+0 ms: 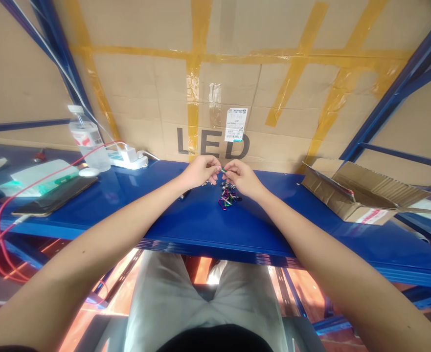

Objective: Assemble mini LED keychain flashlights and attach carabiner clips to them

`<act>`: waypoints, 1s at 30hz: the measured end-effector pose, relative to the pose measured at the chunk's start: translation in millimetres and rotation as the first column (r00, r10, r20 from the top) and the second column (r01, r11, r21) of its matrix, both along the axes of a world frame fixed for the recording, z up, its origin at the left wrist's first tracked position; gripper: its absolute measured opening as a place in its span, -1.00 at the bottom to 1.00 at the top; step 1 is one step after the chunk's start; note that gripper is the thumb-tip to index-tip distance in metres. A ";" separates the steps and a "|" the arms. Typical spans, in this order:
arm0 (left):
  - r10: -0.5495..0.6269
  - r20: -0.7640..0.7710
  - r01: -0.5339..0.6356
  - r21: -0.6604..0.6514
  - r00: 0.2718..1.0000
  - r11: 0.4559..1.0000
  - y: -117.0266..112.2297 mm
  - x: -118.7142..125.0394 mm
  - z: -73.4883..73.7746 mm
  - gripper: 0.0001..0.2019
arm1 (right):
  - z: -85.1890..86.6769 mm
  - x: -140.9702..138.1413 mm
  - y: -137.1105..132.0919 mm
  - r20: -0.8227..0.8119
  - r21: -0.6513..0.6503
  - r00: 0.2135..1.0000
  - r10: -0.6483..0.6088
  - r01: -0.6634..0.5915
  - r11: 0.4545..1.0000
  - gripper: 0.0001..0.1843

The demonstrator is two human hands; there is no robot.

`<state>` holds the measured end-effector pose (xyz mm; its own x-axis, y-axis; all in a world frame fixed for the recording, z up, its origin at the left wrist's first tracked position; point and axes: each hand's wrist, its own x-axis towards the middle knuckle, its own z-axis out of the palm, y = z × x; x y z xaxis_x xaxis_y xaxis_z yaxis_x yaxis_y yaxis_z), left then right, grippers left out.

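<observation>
My left hand (pixel 202 172) and my right hand (pixel 241 177) meet above the blue tabletop, fingertips pinched on a small green piece (pixel 223 170). It looks like a carabiner clip, but the fingers cover most of it. Small silvery bits (pixel 206 182) show under the fingers of my left hand; whether they are held there I cannot tell. Just below my right hand lies a loose pile of small coloured carabiner clips (pixel 228 198), purple, green and dark, with silvery metal parts. A small dark object (pixel 183 195) sits partly hidden beside my left wrist.
An open cardboard box (pixel 347 200) stands at the right. On the left are a phone (pixel 56 195) on a red cable, a tissue pack (pixel 44 176), a water bottle (pixel 86 137) and a power strip (pixel 127 159). A large taped carton (pixel 156 98) walls off the back.
</observation>
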<state>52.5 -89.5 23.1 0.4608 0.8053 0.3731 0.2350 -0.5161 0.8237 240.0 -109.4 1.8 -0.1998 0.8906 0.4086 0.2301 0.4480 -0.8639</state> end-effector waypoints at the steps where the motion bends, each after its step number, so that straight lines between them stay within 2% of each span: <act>1: -0.004 0.010 0.004 0.010 1.000 1.000 -0.8 0.2 0.5 -0.88 | 0.8 0.1 -0.1 -0.001 0.015 1.000 -0.001 0.001 1.000 -0.85; 5: -0.018 0.043 0.016 0.061 0.999 0.998 -5.2 2.1 3.8 -0.91 | 4.1 1.3 -1.5 -0.008 0.075 1.000 0.013 -0.012 0.997 -0.71; 10: -0.026 0.042 0.022 0.110 0.999 0.994 -7.9 3.0 4.8 -0.91 | 6.7 5.1 -5.0 -0.008 0.017 1.000 0.008 -0.008 1.000 -0.72; 13: -0.033 0.028 0.029 0.136 0.999 0.990 -8.2 2.5 4.4 -0.92 | 10.1 7.2 -7.7 0.050 0.018 0.998 0.035 -0.036 0.999 -0.72; 16: -0.041 0.035 0.036 0.140 0.999 0.989 -7.9 2.1 4.3 -0.92 | 12.2 6.0 -8.8 0.128 0.057 0.990 0.058 -0.066 0.996 -0.63; 21: -0.043 0.030 0.038 0.148 0.999 0.988 -7.4 2.1 5.6 -0.89 | 8.3 0.2 -6.0 0.011 0.055 0.998 0.067 -0.068 0.996 -0.72; 25: -0.015 0.002 0.015 0.111 1.000 0.994 -8.4 2.5 5.9 -0.89 | 5.7 0.9 -5.6 0.093 0.073 0.996 0.006 -0.013 0.997 -0.75; 30: -0.007 0.001 0.007 0.008 1.000 1.000 -9.9 3.4 7.7 -0.83 | 5.5 3.8 -9.1 0.181 0.218 0.979 -0.096 0.056 0.974 -0.84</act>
<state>55.9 -99.5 30.7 0.4662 0.7988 0.3802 0.2301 -0.5244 0.8198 243.8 -118.5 7.3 -0.2268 0.8041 0.5496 0.4210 0.5898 -0.6891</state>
